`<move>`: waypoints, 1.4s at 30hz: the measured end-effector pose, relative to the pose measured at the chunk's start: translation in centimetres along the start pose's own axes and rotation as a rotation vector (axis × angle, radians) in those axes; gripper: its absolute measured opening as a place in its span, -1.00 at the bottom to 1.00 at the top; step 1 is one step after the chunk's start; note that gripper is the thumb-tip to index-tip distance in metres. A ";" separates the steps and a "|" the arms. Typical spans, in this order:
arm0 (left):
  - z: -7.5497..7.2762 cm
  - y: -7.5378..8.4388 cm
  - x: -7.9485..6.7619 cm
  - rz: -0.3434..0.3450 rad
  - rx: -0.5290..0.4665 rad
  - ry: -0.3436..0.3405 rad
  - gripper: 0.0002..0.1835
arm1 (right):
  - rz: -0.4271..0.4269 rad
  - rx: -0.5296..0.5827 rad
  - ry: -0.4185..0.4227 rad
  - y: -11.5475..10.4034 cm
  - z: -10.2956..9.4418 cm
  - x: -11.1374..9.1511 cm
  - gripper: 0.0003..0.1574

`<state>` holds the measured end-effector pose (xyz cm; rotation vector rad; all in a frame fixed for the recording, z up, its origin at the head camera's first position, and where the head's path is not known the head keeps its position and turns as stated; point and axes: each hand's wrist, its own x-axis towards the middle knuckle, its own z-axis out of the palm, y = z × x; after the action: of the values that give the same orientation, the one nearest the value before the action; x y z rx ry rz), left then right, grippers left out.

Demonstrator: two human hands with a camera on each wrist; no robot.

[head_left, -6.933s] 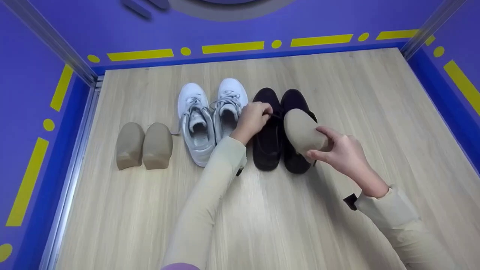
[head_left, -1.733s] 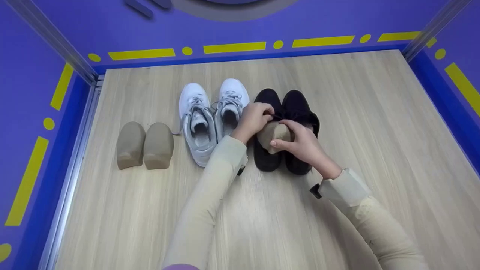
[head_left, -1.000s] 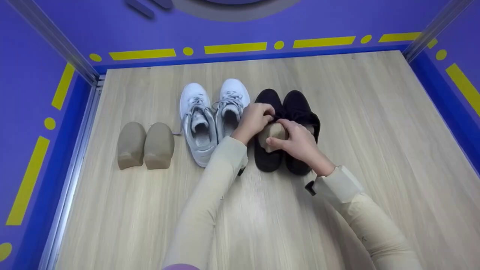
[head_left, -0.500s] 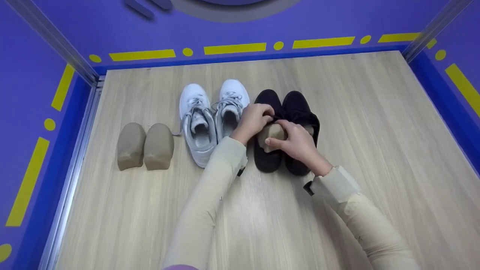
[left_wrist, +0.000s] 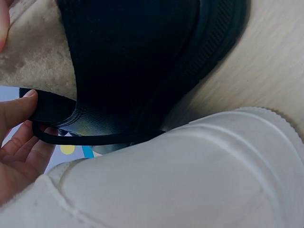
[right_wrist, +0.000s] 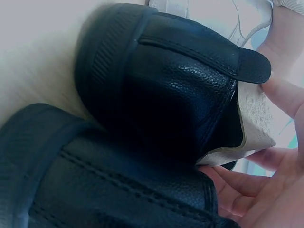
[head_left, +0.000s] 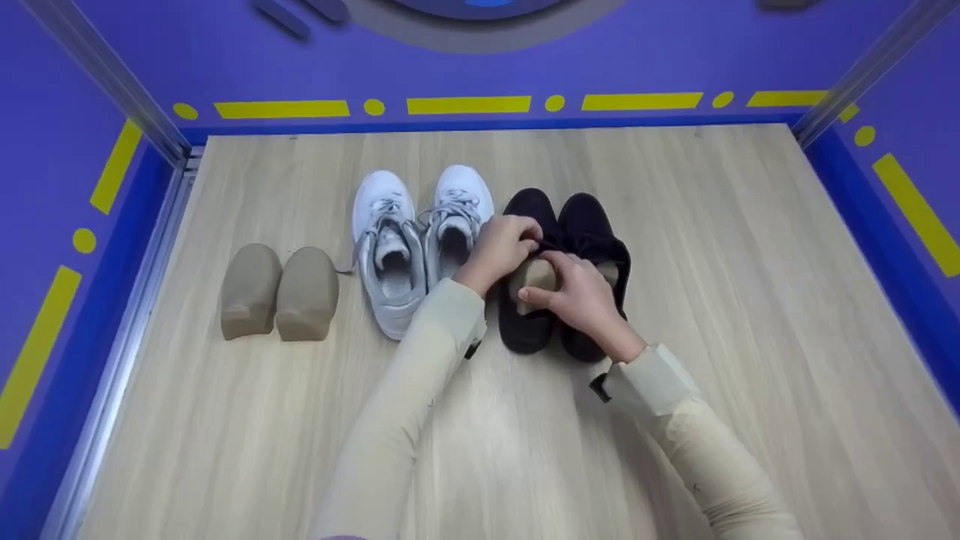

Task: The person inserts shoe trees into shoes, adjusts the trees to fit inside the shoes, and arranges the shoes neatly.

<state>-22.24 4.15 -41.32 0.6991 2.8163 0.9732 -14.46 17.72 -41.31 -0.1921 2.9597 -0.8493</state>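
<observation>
Two black shoes stand side by side right of centre in the head view. Into the opening of the left black shoe (head_left: 527, 335) goes a beige shoe insert (head_left: 537, 277), its rear end sticking out. My right hand (head_left: 583, 294) grips that end between thumb and fingers. My left hand (head_left: 499, 249) pinches the shoe's tongue (left_wrist: 50, 107); a black lace loop hangs by its fingers in the left wrist view. The front of the insert is hidden inside the shoe. A pale patch shows in the opening of the right black shoe (head_left: 586, 215).
A pair of white sneakers (head_left: 384, 193) with grey laces stands just left of the black shoes, under my left forearm. Further left, two more beige shoe inserts (head_left: 307, 291) rest on the wood-grain surface (head_left: 480, 480). Blue walls (head_left: 675, 45) enclose the back and sides.
My right hand has carried the insert left from over the right black shoe into the left one, then edged slightly further left. My left hand stays at the shoe. The head view has tilted slightly.
</observation>
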 end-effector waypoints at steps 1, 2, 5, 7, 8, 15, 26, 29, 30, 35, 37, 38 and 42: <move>-0.1 -0.2 -0.2 -0.002 0.002 -0.002 -0.90 | 0.002 0.007 0.000 -0.1 0.3 0.0 -0.22; -0.1 -0.3 -0.4 -0.007 0.007 -0.004 -0.90 | 0.002 0.015 -0.002 -0.3 0.5 0.0 -0.23; -0.5 -0.8 -0.9 -0.025 0.025 -0.002 -0.91 | -0.001 0.031 0.000 -0.8 1.3 0.0 -0.22; -0.7 -1.0 -1.1 -0.021 0.033 0.002 -0.91 | -0.005 0.028 0.012 -1.1 1.8 0.1 -0.23; -0.8 -1.0 -1.1 -0.015 0.034 0.003 -0.91 | -0.005 0.024 0.021 -1.2 1.9 0.1 -0.23; -0.5 -1.5 -1.8 -0.022 0.027 -0.018 -0.91 | 0.011 0.014 0.034 -1.5 3.0 -0.2 -0.22; 0.1 -1.2 -1.7 -0.038 0.001 -0.022 -0.91 | 0.019 0.036 0.053 -1.1 3.1 -0.3 -0.26; 0.2 -0.8 -1.4 -0.036 -0.005 -0.017 -0.91 | 0.020 0.025 0.061 -0.8 2.6 -0.2 -0.28; 0.2 -0.7 -1.3 -0.033 -0.006 -0.013 -0.90 | 0.021 0.019 0.063 -0.7 2.4 -0.2 -0.28; 0.3 -0.2 -0.7 -0.012 -0.014 0.011 -0.90 | 0.019 -0.019 0.078 -0.5 1.7 0.0 -0.28; 0.3 -0.1 -0.5 -0.005 -0.016 0.020 -0.90 | 0.014 -0.031 0.086 -0.4 1.5 0.1 -0.27; 0.3 0.0 -0.3 -0.003 -0.017 0.024 -0.90 | 0.008 -0.036 0.091 -0.3 1.4 0.2 -0.27; 0.2 0.3 0.0 0.002 -0.024 0.035 -0.90 | -0.006 -0.052 0.110 -0.1 1.1 0.4 -0.26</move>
<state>-22.11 4.52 -41.29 0.6885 2.8287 1.0278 -14.79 17.05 -42.21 -0.1621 3.0868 -0.8101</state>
